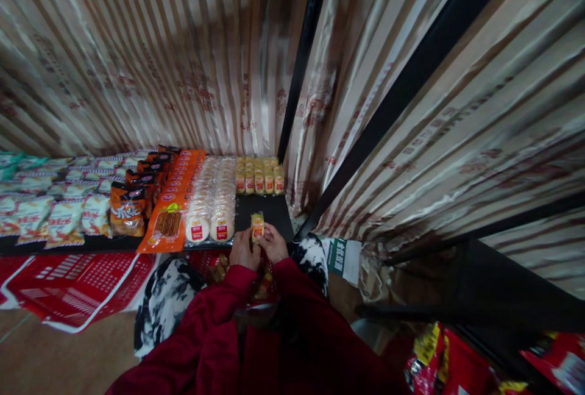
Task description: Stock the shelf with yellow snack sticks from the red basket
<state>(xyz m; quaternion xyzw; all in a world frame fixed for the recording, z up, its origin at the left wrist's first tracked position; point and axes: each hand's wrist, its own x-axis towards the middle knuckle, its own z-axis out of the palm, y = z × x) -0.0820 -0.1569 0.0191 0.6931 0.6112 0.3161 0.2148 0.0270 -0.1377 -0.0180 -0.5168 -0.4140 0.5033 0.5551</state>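
Note:
A small yellow wrapped snack pack [258, 224] with a red and white label stands upright between my two hands, over the front of the black shelf [262, 205]. My left hand [245, 250] is closed at its left side, fingertips against the wrapper. On the other side my right hand [274, 244] pinches it with thumb and fingers. Behind it, matching yellow packs [259, 183] stand in rows at the shelf's right end. Left of my hands lie two rows of round white rice crackers [222, 227] in clear wrap. Under my hands, partly hidden, are more wrapped snacks [264, 285].
Further left are orange flat packs [167, 221], black-and-orange bags [128, 209] and white snack bags [66, 218]. A red basket [86, 285] sits below the shelf. Black posts [388, 99] rise before striped curtains [183, 47]. Red bags [461, 361] are at lower right.

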